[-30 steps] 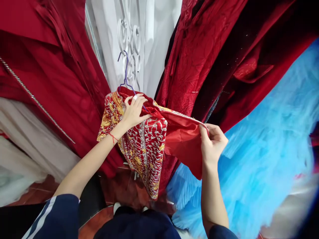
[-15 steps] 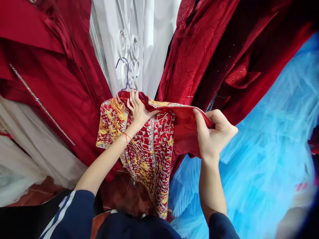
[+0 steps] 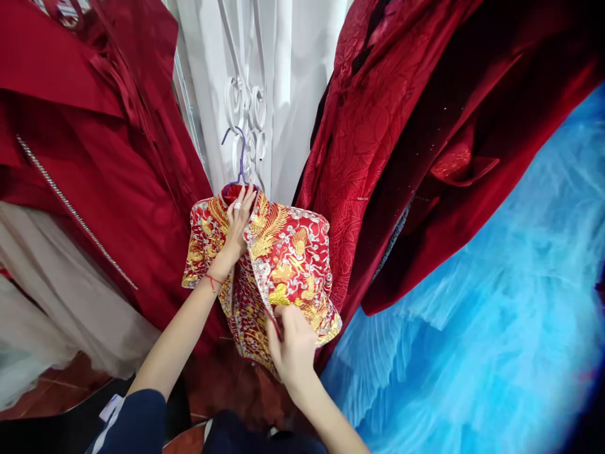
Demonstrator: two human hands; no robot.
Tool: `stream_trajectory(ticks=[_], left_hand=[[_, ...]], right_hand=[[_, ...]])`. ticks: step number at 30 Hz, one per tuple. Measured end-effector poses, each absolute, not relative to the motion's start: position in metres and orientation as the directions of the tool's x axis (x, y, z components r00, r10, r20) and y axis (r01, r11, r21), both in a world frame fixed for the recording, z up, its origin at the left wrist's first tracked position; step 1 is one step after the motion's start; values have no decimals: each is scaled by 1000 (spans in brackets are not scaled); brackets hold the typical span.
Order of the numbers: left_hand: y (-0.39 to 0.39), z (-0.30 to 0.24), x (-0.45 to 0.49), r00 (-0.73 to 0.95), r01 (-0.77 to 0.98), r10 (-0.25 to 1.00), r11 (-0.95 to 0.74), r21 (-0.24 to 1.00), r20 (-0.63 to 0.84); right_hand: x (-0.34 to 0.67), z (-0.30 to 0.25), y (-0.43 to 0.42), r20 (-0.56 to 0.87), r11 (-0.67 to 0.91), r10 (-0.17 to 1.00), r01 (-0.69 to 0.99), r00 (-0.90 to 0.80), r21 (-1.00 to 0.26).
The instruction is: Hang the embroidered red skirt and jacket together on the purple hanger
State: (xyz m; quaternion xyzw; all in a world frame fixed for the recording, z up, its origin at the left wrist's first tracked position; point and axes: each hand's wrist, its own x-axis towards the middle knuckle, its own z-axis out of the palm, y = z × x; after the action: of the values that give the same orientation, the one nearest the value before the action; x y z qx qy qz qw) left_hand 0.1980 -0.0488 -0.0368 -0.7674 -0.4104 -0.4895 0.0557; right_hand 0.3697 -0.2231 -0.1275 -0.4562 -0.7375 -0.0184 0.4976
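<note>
A short red jacket (image 3: 297,252), thickly embroidered in gold and silver, hangs by its shoulders on a thin purple hanger (image 3: 242,157). My left hand (image 3: 239,224), with a ring on one finger, grips the jacket at its stand collar, just under the hanger's neck; its thumb is hidden by the front panel. Lower down, my right hand (image 3: 293,347) pinches the edge of the right front panel between thumb and fingers. That panel lies outer side up, and red lining shows inside the collar.
The hanger hooks onto a white scrolled metal rack (image 3: 246,104) before a white curtain (image 3: 295,94). Dark red gowns (image 3: 94,170) hang left, with pale tulle (image 3: 80,277) below. More red dresses (image 3: 359,139) and a pale blue ruffled gown (image 3: 463,340) stand on the right. The floor is reddish tile (image 3: 236,391).
My right hand has swung down and left, folding the front panel closed, so its embroidered face now covers the lining. My left hand has shifted slightly left and down along the collar.
</note>
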Motion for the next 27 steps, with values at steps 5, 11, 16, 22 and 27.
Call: stream_trajectory(ticks=[5, 11, 16, 22, 27], left_hand=[[-89, -91, 188, -169, 562, 517, -649, 513, 839], [-141, -194, 223, -381, -36, 870, -352, 935, 312], [-144, -223, 244, -182, -268, 983, -38, 963, -12], [-145, -232, 233, -111, -421, 986, 68, 905, -125], [-140, -243, 233, 2, -552, 973, 192, 812, -229]], right_hand=[[338, -162, -196, 652, 625, 720, 630, -238, -461], [405, -125, -164, 770, 817, 552, 391, -320, -424], [454, -77, -114, 828, 679, 561, 558, 26, -478], [470, -81, -79, 676, 601, 737, 456, 2, -657], [481, -104, -78, 464, 508, 861, 357, -207, -784]])
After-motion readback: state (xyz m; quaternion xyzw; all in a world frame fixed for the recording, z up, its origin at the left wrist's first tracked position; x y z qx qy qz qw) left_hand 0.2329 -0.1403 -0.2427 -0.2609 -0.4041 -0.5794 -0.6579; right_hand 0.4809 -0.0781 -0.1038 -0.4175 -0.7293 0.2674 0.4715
